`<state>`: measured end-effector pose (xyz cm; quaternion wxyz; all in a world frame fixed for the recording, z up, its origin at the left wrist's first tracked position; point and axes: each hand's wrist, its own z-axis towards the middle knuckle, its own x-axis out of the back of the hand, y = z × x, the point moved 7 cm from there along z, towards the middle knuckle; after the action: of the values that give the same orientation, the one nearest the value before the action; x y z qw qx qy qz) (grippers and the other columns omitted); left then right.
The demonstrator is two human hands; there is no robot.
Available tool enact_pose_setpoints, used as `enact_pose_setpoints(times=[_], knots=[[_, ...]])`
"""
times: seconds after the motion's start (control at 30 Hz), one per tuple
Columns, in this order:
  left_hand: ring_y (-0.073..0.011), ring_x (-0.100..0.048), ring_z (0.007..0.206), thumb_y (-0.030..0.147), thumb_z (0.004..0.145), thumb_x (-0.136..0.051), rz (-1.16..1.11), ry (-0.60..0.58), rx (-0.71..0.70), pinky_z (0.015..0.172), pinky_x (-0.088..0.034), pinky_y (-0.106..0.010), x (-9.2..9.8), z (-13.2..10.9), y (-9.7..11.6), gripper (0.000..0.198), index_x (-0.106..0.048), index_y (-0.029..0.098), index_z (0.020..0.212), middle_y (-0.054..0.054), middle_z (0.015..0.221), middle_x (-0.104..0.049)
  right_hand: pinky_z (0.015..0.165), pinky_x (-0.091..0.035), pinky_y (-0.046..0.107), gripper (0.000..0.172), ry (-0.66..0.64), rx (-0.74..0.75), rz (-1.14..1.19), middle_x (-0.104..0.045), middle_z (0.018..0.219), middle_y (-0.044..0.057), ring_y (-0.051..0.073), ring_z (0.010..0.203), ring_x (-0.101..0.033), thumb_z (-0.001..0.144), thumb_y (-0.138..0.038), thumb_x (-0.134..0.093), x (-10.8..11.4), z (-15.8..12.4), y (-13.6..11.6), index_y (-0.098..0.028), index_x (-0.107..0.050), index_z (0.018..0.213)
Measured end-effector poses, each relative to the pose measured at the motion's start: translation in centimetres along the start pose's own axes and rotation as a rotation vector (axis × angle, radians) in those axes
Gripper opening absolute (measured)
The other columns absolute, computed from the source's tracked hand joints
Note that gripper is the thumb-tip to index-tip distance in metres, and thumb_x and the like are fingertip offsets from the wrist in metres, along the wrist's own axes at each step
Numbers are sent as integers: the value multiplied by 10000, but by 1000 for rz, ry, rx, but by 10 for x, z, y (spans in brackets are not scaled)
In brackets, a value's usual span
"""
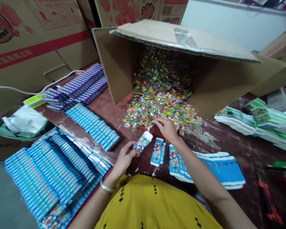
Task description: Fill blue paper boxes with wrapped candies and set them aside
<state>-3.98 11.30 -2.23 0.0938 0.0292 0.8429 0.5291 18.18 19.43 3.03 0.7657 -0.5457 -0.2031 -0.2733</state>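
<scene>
The left hand (126,155) has a small box (141,143) in its grip, with the thumb on the near side. The box is held a little above the worktop (102,106), in front of the person's body. It lies up and to the right of the left hand, and that hand is the nearer one, since it holds the box.

The right hand (167,129) is just past the other end of the box. Its fingers bend in at the near edge of a big heap of sweets (162,106). One cannot tell if its grip has a sweet in it, because the fingertips are too small and blurry.

The long way of the box runs on a slant, from the left fingers up and away to the right. Its white open end points at the heap and at the right fingers. The tips look close to that end but do not seem to touch it.

A second box (156,153) lies just right of the first, its long way running away from the person. A blue pile (221,168) is further right, partly behind the right arm. The sweets spill out of a large carton (116,68) lying open toward the person.
</scene>
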Motion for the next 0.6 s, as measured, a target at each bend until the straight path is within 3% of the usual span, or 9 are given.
enact_pose_setpoints(times=[0.13, 0.27, 0.4, 0.5, 0.6], knots=[[-145, -601, 763, 352, 762, -692, 109, -63, -84, 709, -525, -264, -9, 8, 5, 254, -651, 160, 924, -18, 893, -658, 613, -467, 291, 207, -64, -162, 202, -677, 736, 10, 168, 611, -606, 883, -371, -577, 25, -8, 0, -211, -707, 904], [-174, -612, 840, 350, 800, -661, 186, -116, -160, 761, -502, -274, -18, 7, 13, 265, -637, 169, 991, -33, 948, -674, 676, -455, 289, 154, -194, -110, 164, -702, 834, 13, 179, 725, -626, 869, -329, -600, 30, -13, -22, -222, -710, 854], [-180, -616, 929, 315, 821, -650, 197, -177, -209, 821, -482, -272, -30, 5, 19, 283, -605, 187, 1069, -40, 1022, -679, 688, -422, 277, 125, -337, -14, -12, -677, 801, 7, 161, 731, -600, 868, -267, -618, 14, -18, -40, -235, -721, 804], [-188, -622, 938, 326, 847, -624, 248, -221, -230, 832, -481, -282, -40, 4, 22, 287, -617, 180, 1093, -50, 1049, -685, 737, -435, 286, 126, -354, 60, -88, -637, 859, 37, 168, 810, -588, 866, -259, -634, 4, -21, -52, -224, -737, 802], [-190, -630, 901, 346, 853, -620, 262, -205, -240, 824, -484, -294, -44, 6, 25, 291, -634, 162, 1079, -59, 1020, -693, 886, -445, 333, 163, -327, 128, -36, -614, 1030, 67, 196, 998, -574, 902, -275, -592, 4, -24, -63, -223, -742, 865]])
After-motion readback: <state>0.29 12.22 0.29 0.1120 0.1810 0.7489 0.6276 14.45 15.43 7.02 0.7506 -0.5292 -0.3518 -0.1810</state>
